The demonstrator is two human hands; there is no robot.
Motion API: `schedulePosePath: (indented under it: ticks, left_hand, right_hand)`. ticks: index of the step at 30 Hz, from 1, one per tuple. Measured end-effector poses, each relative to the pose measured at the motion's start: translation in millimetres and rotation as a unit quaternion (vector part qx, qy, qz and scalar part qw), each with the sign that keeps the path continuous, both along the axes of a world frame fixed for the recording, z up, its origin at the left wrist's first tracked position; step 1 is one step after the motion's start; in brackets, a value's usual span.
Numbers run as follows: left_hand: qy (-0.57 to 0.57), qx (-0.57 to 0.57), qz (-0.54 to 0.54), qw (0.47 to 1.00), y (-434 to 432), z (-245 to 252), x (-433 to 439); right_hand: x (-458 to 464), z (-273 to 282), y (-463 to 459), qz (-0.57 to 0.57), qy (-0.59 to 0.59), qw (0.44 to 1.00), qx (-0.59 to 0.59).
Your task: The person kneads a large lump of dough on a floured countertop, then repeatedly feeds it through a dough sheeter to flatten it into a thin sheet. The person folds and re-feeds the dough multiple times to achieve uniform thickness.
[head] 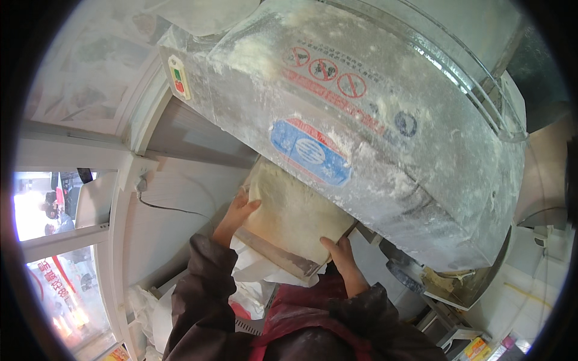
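A wide pale-yellow sheet of dough (293,212) lies on a metal tray (277,252) under the front of a flour-dusted dough-rolling machine (388,180). My left hand (237,214) grips the sheet's left edge, thumb on top and fingers mostly hidden. At the near right corner, my right hand (345,259) holds the other edge, its thumb pressed on the dough. The machine's metal housing hides the far end of the sheet.
A green and red switch (179,80) sits at the housing's left end. From a wall plug (141,184) a cable runs towards the tray. White plastic bags (253,295) are below the tray. A metal rail (469,81) curves over the machine's top. Windows (67,289) stand at left.
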State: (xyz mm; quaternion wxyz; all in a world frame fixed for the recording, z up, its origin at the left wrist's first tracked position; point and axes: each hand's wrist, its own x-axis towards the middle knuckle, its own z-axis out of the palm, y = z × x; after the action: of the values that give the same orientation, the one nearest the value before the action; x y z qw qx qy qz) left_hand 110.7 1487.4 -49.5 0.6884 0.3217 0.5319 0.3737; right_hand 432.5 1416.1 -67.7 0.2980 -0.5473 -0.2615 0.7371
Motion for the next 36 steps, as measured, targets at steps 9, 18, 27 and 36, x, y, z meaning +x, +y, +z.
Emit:
schedulePosePath:
  ticks: [9,18,27,36]
  left_hand:
    - [-0.208,-0.057,0.025,0.976,-19,6,6]
    - [-0.249,-0.068,0.141,0.956,-98,35,22]
    - [-0.207,-0.025,0.253,0.945,-149,109,7]
    - [-0.271,0.113,0.232,0.927,-139,226,6]
  right_hand:
    - [-9,6,1,-0.093,0.154,0.978,-0.107]
    - [2,37,-7,0.025,0.174,0.984,-0.025]
    - [-17,112,-33,0.071,0.263,0.962,-0.013]
    - [-11,255,-29,0.067,0.310,0.944,0.093]
